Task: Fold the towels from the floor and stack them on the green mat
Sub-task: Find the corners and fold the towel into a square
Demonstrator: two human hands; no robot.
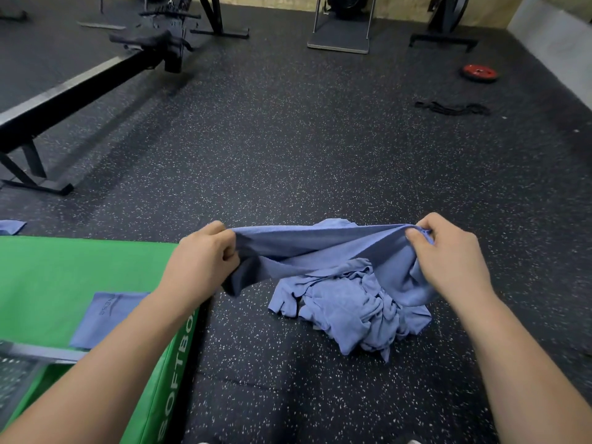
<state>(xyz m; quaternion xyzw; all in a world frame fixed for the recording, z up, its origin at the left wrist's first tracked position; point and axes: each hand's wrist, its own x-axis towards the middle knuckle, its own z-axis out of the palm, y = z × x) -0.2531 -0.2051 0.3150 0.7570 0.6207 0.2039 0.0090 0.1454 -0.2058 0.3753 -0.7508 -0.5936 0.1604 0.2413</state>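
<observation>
A blue towel (320, 248) is stretched between my hands, above a crumpled pile of blue towels (349, 309) on the dark speckled floor. My left hand (201, 261) grips the towel's left end and my right hand (448, 254) pinches its right end; the cloth sags a little in the middle. To the left lies the green mat (57, 277), a thick soft box. One folded blue towel (102, 318) rests flat on it, partly hidden by my left forearm.
A rowing machine rail (73, 91) runs along the far left. Another blue towel (11, 226) lies beyond the mat's back edge. A red weight plate (479, 73) and a black band (451, 108) lie at the far right. Machine stands line the back wall. A metal frame (28, 357) overlaps the mat's near corner.
</observation>
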